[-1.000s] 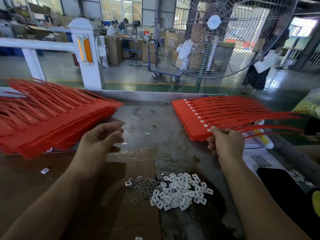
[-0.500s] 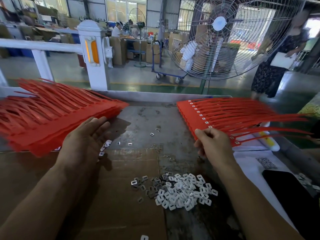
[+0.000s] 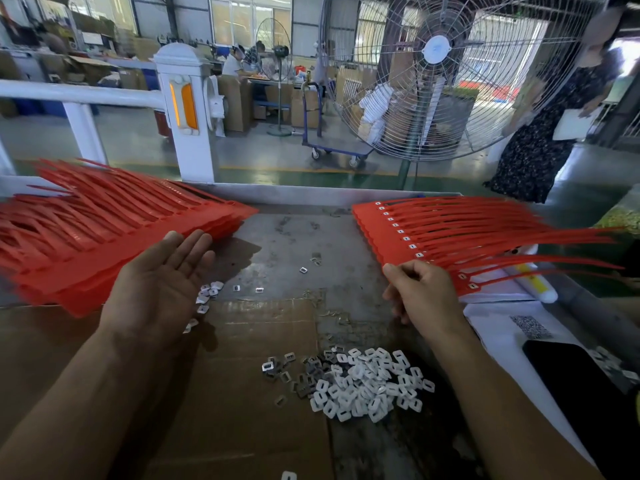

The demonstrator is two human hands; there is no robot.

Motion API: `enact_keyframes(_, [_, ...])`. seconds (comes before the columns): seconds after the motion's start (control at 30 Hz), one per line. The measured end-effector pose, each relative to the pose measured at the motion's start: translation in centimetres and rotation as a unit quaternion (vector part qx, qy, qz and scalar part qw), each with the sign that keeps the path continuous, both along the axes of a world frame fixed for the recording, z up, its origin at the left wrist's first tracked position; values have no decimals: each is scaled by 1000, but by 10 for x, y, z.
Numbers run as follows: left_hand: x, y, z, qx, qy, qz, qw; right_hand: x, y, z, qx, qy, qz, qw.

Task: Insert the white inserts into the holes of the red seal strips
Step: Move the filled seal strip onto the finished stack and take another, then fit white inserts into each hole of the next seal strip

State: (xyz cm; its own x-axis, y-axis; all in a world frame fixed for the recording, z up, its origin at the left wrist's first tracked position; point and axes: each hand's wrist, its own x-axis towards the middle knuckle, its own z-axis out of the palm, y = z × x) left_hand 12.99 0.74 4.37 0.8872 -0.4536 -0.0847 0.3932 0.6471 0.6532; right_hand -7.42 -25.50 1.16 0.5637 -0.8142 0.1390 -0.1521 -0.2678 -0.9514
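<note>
The left hand (image 3: 162, 285) lies palm up with its fingers straight and relaxed, holding nothing, its fingertips just beside the near edge of the large heap of red plastic seal strips (image 3: 104, 237) at the table's left side; a few small white plastic inserts (image 3: 207, 296) lie loose on the table right beside that palm. The right hand (image 3: 420, 292) has its fingers curled in at the near end of the fanned red sheet of seal strips (image 3: 450, 237) on the right side of the table, and it seems to pinch something small there, though its own knuckles hide the fingertips and I cannot tell for sure. That sheet's row of holes runs from the far edge of the table toward the person, with white inserts already showing in most of them, while the strips' long tails point away to the right. The next holes to fill look to be the nearest ones, just under the right hand, so that hand is the closer one. The main pile of white square-ringed inserts (image 3: 363, 382) sits near the front edge, between the two forearms, partly on the brown cardboard sheet (image 3: 225, 393). On the right a white paper (image 3: 498, 337) bears a QR code; no words can be read.
</note>
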Motion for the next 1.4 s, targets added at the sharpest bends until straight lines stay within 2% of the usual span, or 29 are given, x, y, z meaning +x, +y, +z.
enact_keyframes(0.27, [4,3,0,-52,-3,10,999,-2,4,3,0,15,11,1000])
enact_keyframes(0.57, [-4,-2,2,-29,-18,41,999,-1,6,2,-12,36,26,999])
enact_keyframes(0.77, [1,0,5,-70,-25,40,996,-2,8,3,-12,40,31,999])
enact_keyframes(0.87, [6,0,7,-60,-44,25,997,0,8,5,-19,44,24,999])
enact_keyframes(1.0, [13,2,9,-68,-19,21,997,0,9,6,-26,50,26,998])
enact_keyframes(1.1, [14,0,7,-54,-27,13,998,0,10,7,-35,59,30,997])
enact_keyframes(1.2, [12,-4,7,30,-102,23,994,0,11,9,-40,65,30,997])
enact_keyframes(1.23, [11,-5,7,96,-154,49,982,0,11,9,-40,68,31,996])
enact_keyframes(1.27, [11,-4,7,187,-224,96,952,-1,11,9,-39,70,32,996])
enact_keyframes(1.3, [11,-2,5,287,-302,149,897,0,12,9,-37,72,34,996])
enact_keyframes(1.33, [12,-1,5,374,-371,192,828,0,12,8,-37,73,35,996])
enact_keyframes(1.4, [13,0,6,486,-443,227,718,1,12,7,-43,81,40,995])
